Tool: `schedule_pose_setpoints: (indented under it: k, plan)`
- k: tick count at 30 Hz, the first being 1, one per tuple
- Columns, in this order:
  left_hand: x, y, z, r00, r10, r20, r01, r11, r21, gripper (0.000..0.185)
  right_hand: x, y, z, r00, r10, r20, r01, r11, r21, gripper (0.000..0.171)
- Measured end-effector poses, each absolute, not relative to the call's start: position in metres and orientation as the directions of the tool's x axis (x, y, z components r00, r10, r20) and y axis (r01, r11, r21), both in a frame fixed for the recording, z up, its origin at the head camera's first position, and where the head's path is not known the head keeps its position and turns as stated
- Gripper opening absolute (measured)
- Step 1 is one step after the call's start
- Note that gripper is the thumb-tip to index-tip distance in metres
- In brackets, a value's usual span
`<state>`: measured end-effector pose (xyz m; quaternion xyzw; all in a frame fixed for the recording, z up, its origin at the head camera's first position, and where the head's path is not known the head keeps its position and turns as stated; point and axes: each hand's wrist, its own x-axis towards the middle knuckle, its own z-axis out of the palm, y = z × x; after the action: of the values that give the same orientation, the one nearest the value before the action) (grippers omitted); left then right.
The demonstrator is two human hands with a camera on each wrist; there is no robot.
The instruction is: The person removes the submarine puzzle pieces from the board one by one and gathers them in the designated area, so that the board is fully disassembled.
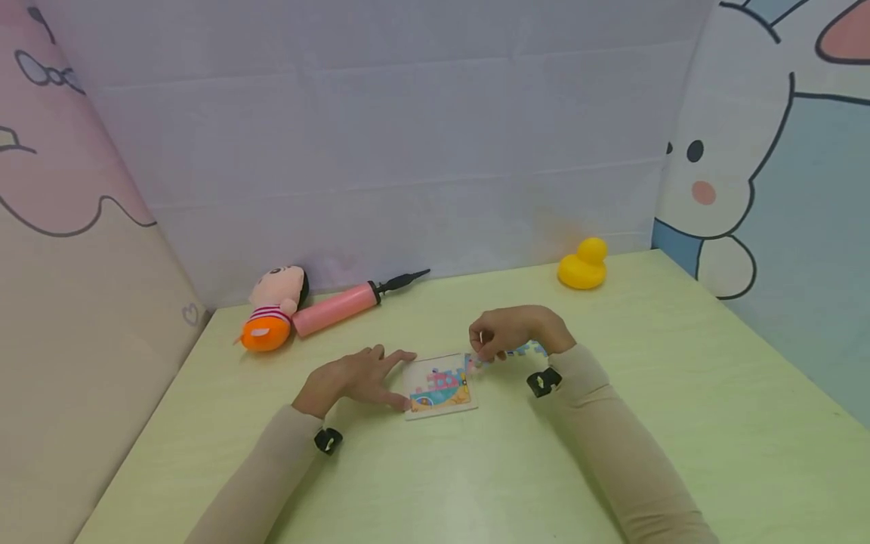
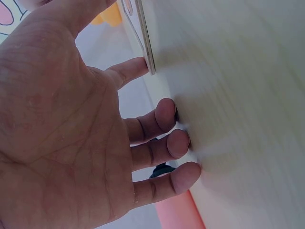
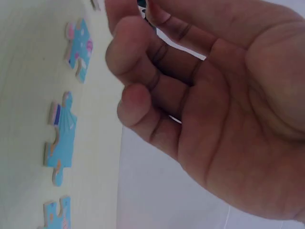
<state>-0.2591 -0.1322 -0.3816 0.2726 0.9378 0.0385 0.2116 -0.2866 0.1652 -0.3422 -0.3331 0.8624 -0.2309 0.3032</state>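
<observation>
A small jigsaw board (image 1: 439, 389) with a partly filled colourful picture lies on the pale green table (image 1: 476, 483). My left hand (image 1: 381, 374) lies flat beside it, with its straight fingers (image 2: 167, 114) pressing on the table and the index finger touching the board's edge (image 2: 145, 45). Past the board's far right corner, my right hand (image 1: 484, 344) hovers with curled fingers (image 3: 138, 102) and pinches a small puzzle piece (image 1: 481, 337) between thumb and fingertip. Several loose blue pieces (image 1: 532, 350) lie under and beside that hand, and the same loose pieces (image 3: 61, 138) show in the right wrist view.
A plush doll (image 1: 273, 308) and a pink hand pump (image 1: 340, 306) lie at the back left. A yellow rubber duck (image 1: 583, 264) sits at the back right. Cartoon-printed walls enclose the table on three sides.
</observation>
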Motion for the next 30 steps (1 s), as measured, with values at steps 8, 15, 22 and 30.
schedule_pose_setpoints:
  k: [8,15,22,30]
  plan:
    - [-0.258,-0.131,-0.380,-0.765,0.518,-0.382,0.480,0.855,0.199,0.086,-0.290,0.172,-0.348,-0.572,-0.682,-0.455,-0.356,0.707,-0.611,0.012]
    - [-0.258,-0.131,-0.379,-0.768,0.514,-0.382,0.475,0.857,0.199,0.086,-0.292,0.173,-0.352,-0.589,-0.637,-0.498,-0.338,0.754,-0.564,0.012]
    - [-0.257,-0.131,-0.378,-0.767,0.517,-0.380,0.475,0.855,0.206,0.086,-0.293,0.177,-0.354,-0.589,-0.635,-0.500,-0.333,0.754,-0.566,0.009]
    - [-0.257,-0.131,-0.378,-0.770,0.515,-0.378,0.475,0.857,0.200,0.086,-0.294,0.180,-0.355,-0.596,-0.635,-0.492,-0.325,0.751,-0.575,0.006]
